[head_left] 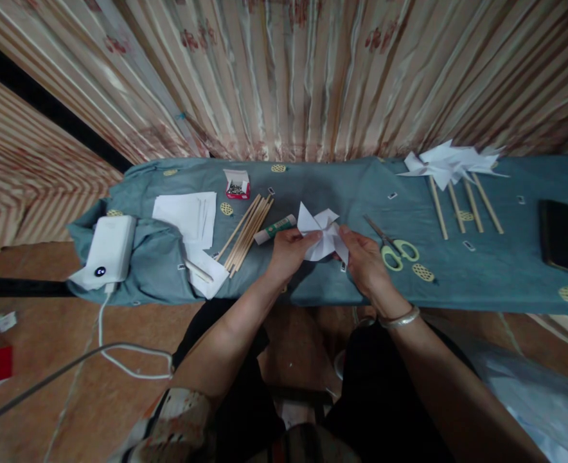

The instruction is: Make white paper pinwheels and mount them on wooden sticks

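Between my two hands is a white paper pinwheel (326, 233), held just above the cloth-covered table. My left hand (290, 252) pinches it from the left, the thumb lying across near its middle. From the right, my right hand (362, 256) grips a lower blade; some of its fingers are hidden behind the paper. A glue stick (275, 229) lies just beyond my left hand. Green-handled scissors (394, 247) rest to the right of my right hand. Left of the glue stick is a bundle of wooden sticks (249, 233).
Several pinwheels on sticks (452, 166) lie at the back right, near a dark tablet-like object (566, 236). A small open box of metal pins (237, 186), white paper sheets (185, 215), a pen (198, 271) and a white power bank (110, 247) with a cable occupy the left.
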The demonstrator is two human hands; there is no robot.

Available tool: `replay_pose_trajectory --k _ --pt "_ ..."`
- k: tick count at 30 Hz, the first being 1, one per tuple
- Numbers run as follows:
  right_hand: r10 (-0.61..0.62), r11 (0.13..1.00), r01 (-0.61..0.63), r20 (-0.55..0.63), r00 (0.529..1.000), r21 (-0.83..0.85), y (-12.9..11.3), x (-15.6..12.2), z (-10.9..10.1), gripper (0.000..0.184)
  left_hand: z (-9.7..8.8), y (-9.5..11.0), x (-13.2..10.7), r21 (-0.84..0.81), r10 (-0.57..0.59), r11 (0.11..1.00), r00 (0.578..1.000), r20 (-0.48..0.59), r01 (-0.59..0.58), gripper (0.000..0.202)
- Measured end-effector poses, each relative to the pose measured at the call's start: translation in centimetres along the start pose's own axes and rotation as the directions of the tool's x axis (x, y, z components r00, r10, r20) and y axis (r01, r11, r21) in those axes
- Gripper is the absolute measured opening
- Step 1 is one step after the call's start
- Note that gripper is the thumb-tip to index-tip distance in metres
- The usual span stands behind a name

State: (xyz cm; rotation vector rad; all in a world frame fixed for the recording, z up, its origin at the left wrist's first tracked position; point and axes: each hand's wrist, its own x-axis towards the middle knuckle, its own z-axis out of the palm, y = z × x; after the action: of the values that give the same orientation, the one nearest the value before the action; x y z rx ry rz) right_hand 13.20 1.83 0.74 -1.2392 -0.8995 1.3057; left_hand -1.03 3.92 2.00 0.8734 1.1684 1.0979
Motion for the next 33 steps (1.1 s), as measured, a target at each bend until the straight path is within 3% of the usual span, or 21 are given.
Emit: replay_pose_trajectory --k 14,33 --pt "-0.091 0.979 0.082 -0.042 0.995 -0.185 -1.1 -0.6 0.2 0.048 0.0 0.3 -0.3 0.027 -0.012 1.0 1.0 0.004 0.012 0.007" --pt "-0.145 0.958 0.133 -0.031 0.989 -0.253 -0.5 -0.6 0.1 0.041 0.1 0.4 -0.3 0.04 -0.007 0.999 0.999 -0.035 0.008 0.006"
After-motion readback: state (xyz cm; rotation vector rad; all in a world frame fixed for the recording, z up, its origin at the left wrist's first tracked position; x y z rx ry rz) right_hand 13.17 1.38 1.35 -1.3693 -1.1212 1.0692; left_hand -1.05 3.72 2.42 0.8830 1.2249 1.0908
